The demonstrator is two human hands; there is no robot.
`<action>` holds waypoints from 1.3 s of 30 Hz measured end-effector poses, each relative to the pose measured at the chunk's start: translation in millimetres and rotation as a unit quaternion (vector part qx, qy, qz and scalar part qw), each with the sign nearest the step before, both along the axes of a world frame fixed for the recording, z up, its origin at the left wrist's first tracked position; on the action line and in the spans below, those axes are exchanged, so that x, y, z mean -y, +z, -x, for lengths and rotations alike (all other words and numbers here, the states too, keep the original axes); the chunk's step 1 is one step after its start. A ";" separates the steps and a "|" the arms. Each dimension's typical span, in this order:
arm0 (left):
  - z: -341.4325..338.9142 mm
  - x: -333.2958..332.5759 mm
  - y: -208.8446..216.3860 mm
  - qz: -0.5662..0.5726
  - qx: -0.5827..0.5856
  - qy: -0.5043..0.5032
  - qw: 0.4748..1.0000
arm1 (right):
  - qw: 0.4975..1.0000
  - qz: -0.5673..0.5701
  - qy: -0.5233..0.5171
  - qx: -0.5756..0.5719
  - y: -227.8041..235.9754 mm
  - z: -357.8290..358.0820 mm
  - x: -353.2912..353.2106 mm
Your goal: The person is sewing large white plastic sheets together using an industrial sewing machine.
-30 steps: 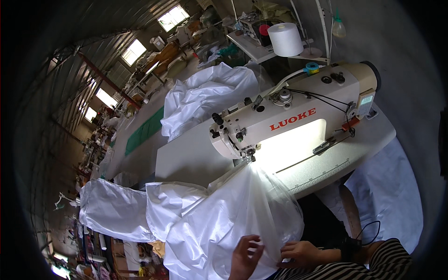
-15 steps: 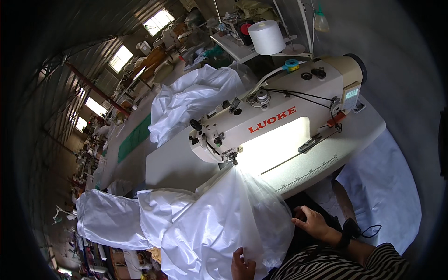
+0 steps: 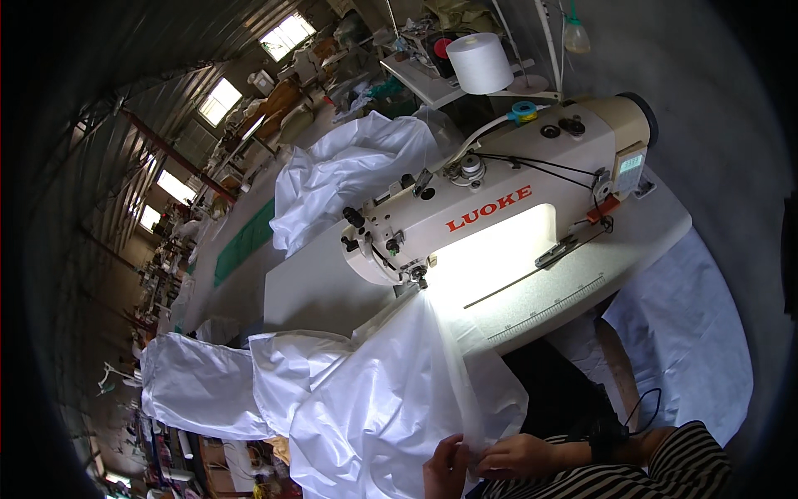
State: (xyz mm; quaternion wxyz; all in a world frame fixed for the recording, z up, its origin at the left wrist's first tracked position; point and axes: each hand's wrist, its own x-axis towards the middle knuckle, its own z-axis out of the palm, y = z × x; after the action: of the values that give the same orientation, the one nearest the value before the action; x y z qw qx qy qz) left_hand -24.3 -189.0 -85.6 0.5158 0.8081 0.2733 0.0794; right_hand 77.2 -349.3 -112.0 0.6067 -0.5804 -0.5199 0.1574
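Note:
A large piece of thin, glossy white fabric (image 3: 374, 395) hangs from the needle area of a cream sewing machine (image 3: 499, 204) and spreads over the near side and to the left. Its top end lies under the presser foot (image 3: 420, 281). At the lower edge my left hand (image 3: 446, 467) has its fingers curled on the fabric's right-hand border. My right hand (image 3: 519, 457) is beside it, fingers closed on the same border. A taut, gathered strip runs from both hands up to the machine. The fingertips are partly hidden.
A second heap of white fabric (image 3: 353, 170) lies behind the machine. A white thread cone (image 3: 480, 65) stands at the back. More pale fabric (image 3: 686, 333) hangs at the right below the machine table (image 3: 573, 303). A green strip (image 3: 245, 241) lies on the long surface at left.
My right hand has moved left and down from beside the fabric to its border, next to my left hand. The sheer right-hand part has been drawn together into a narrow, taut strip.

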 end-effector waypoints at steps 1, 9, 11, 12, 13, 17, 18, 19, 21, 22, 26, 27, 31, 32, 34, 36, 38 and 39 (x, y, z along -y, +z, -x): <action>-1.6 1.0 0.8 -0.032 0.002 -0.021 0.999 | 0.988 0.004 0.005 0.155 0.7 0.4 -0.1; -2.8 -2.7 11.8 0.021 0.047 0.004 0.999 | 0.997 0.000 -0.074 0.004 -4.1 -14.3 -1.6; -2.5 1.1 14.7 0.062 0.066 0.036 0.995 | 0.865 -0.070 -0.174 -0.466 -23.5 -29.5 -34.4; -2.7 -1.2 12.2 0.059 0.070 0.033 0.995 | 0.865 -0.070 -0.175 -0.465 -31.8 -30.1 -42.3; -3.2 -2.3 12.0 0.055 0.073 0.029 0.995 | 0.826 -0.017 -0.073 -0.558 -39.1 -27.8 -48.9; 0.0 -6.5 15.4 0.088 0.094 0.064 0.990 | 0.859 0.047 0.046 -0.508 -58.8 -21.2 -53.5; 2.0 -11.5 14.1 0.090 0.104 0.082 0.987 | 0.858 0.050 0.051 -0.509 -62.4 -23.8 -48.9; 4.2 -15.4 12.1 0.093 0.114 0.103 0.984 | 0.865 0.059 0.035 -0.496 -66.6 -29.3 -40.8; 8.4 -19.9 11.0 0.110 0.107 0.128 0.980 | 0.871 0.070 0.016 -0.486 -74.5 -31.1 -23.3; 6.4 -20.9 12.9 0.113 0.109 0.138 0.978 | 0.874 0.081 -0.009 -0.479 -78.3 -32.8 -15.8; 3.8 -26.8 14.5 0.115 0.139 0.165 0.970 | 0.904 0.148 -0.098 -0.389 -80.6 -35.6 -1.8; 2.7 -26.7 13.8 0.117 0.140 0.163 0.970 | 0.913 0.175 -0.129 -0.346 -78.9 -35.7 0.7; 6.7 -25.9 7.0 0.076 0.162 0.152 0.972 | 0.935 0.124 -0.316 0.101 -17.1 -47.9 0.0; 6.4 -23.3 5.8 0.062 0.174 0.130 0.974 | 0.965 0.111 -0.233 0.042 -12.4 -46.4 2.6; 3.2 -17.3 8.9 0.074 0.167 0.137 0.974 | 0.989 0.072 -0.118 -0.058 -14.2 -39.3 3.1; -1.9 -9.8 16.0 0.088 0.162 0.140 0.973 | 0.990 0.067 -0.079 -0.095 -12.1 -24.5 6.6; -1.8 -0.5 21.8 0.096 0.131 0.147 0.976 | 0.994 0.031 -0.063 -0.085 5.8 -17.2 4.4; -0.9 1.9 18.5 0.095 0.130 0.150 0.976 | 0.994 0.030 -0.060 -0.086 9.2 -17.0 2.0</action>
State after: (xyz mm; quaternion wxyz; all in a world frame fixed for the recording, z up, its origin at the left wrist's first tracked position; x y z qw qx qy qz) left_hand -23.4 -190.9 -67.0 0.6031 0.6883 0.3284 0.2338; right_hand 94.2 -351.2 -102.8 0.6395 -0.6130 -0.4251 0.1858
